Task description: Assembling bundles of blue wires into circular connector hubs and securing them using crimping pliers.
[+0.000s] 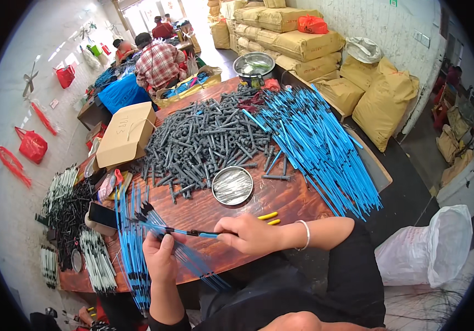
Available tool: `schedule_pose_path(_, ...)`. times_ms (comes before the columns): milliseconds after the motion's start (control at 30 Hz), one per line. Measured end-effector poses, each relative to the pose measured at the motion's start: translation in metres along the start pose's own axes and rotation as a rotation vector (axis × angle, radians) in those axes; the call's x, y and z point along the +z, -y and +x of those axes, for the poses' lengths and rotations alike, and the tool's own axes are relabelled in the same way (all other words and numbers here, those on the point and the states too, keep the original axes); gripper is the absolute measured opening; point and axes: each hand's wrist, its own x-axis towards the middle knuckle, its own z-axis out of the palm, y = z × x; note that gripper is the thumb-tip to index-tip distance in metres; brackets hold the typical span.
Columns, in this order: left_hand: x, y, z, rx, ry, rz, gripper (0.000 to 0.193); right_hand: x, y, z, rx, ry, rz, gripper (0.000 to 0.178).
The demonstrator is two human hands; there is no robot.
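— Where are the rods?

— A fan of thin blue rods (195,261), banded in black, slants through a worker's left hand (161,256) at the near side of a wooden table (297,193). A single rod (194,232), blue and black, runs crosswise between both hands.

— How firm is the grip?

— The left thumb and fingers are closed around the fan, their undersides hidden. The right hand (248,231) pinches the near end of the single rod, thumb against forefinger, with no visible gap.

— What could go wrong there?

— The fan could splay and drop, likeliest if the left thumb lifts; its lower ends appear to hang past the table over the lap (259,300). A hard sideways pull from the right hand might bend the single rod.

— And farther out?

— Pliers (270,218) lie just beyond the right wrist, near an open dish (232,186) of silvery pins. A sweeping forearm could shove the one into the other and spill pins toward the grey parts (209,132), where they might be lost. At right, a loose blue pile (319,149) reaches the table's edge; a bump could send it sliding.
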Motion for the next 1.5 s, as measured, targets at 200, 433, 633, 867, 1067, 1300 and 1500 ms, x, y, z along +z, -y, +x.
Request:
schedule_pose_path(200,0.000,0.004,-0.007,0.021,0.067,-0.338,0.019,-0.060,-0.084,0.044,-0.102,-0.388,-0.446,0.017)
schedule_pose_path(433,-0.015,-0.013,-0.030,-0.094,0.277,-0.350,0.012,-0.215,-0.209,0.040,0.573,-0.642,-1.293,0.013)
schedule_pose_path(633,-0.016,-0.003,-0.020,-0.070,0.054,-0.001,0.013,-0.222,-0.203,0.054,0.664,-0.550,-1.229,0.014)
schedule_pose_path(867,-0.017,0.001,-0.021,-0.088,0.073,-0.025,0.011,-0.236,-0.225,0.063,0.882,-0.483,-1.050,0.016)
schedule_pose_path(1067,-0.016,0.002,-0.019,-0.073,-0.024,-0.041,0.012,-0.239,-0.206,0.083,0.749,-0.600,-1.075,0.017)
schedule_pose_path(1300,-0.005,0.001,-0.008,-0.027,-0.119,-0.026,0.016,-0.162,-0.050,0.113,-0.059,-0.442,-0.701,0.017)
schedule_pose_path(1500,0.007,0.016,-0.003,-0.006,0.027,0.017,0.023,-0.002,-0.005,0.052,-0.150,0.079,0.052,0.014)
